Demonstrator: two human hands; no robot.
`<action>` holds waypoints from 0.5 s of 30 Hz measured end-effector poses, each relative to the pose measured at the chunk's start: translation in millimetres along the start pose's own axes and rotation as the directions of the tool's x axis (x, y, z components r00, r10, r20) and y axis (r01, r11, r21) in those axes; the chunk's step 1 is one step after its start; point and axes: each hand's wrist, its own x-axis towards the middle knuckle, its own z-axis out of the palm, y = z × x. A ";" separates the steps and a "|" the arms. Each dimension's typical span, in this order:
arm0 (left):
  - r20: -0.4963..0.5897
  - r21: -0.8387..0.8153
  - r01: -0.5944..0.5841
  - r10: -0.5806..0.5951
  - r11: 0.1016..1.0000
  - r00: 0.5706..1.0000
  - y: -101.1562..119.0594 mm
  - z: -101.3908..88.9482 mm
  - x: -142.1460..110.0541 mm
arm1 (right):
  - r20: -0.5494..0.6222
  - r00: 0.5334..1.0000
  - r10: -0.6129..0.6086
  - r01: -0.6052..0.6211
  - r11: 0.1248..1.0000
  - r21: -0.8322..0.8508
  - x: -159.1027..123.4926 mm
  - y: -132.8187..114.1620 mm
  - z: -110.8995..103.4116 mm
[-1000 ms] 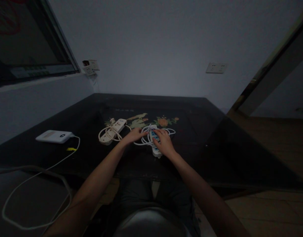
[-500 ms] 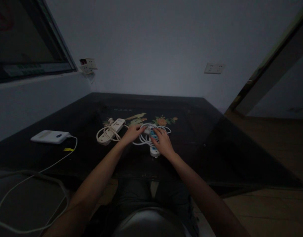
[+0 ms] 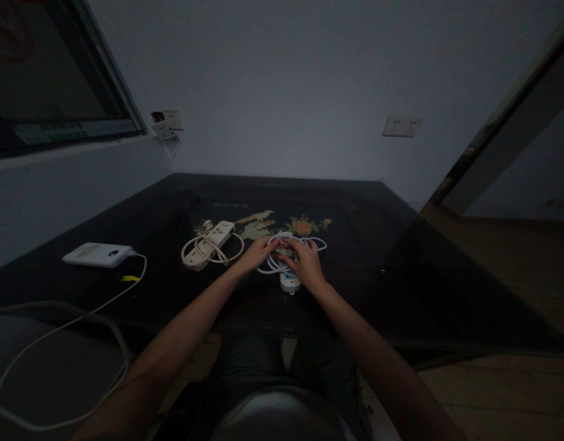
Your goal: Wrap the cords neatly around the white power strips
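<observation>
A white power strip with blue socket faces (image 3: 290,283) lies on the dark table under my hands, its white cord (image 3: 271,267) looped over it. Between my fingertips is a pale plug (image 3: 285,251), partly covered by the fingers. My left hand (image 3: 258,254) pinches at its left side, close to the cord loops. From the right, my right hand (image 3: 308,264) closes thumb and fingers around the plug, above the strip. A second, cream power strip (image 3: 223,231) rests to the left, wrapped in its own cord, with its plug (image 3: 207,225) at the far end.
A white power bank (image 3: 98,255) sits on the table's left side, and its cable (image 3: 102,306) hangs over the front edge. Beside that cable is a yellow tag (image 3: 130,278). Wall sockets (image 3: 401,127) are on the back wall behind the table (image 3: 355,294).
My right thumb and fingers have moved from the strip's blue sockets onto the plug. The plug, seen at my left fingertips half a second ago, is now between both hands.
</observation>
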 end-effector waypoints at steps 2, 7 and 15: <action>-0.007 0.007 -0.014 0.014 1.000 1.000 1.0 0.2 -0.2 | 0.000 1.000 -0.027 0.027 0.999 -0.021 1.4 0.2 0.0; -0.013 0.030 0.045 -0.045 0.999 0.999 3.0 -1.0 -1.6 | -0.106 0.994 0.003 -0.013 0.995 -0.101 6.7 8.5 -10.7; -0.018 0.252 0.012 -0.007 0.968 1.000 19.3 5.1 -4.7 | -0.170 0.982 0.084 -0.100 0.991 -0.085 13.0 21.7 -32.5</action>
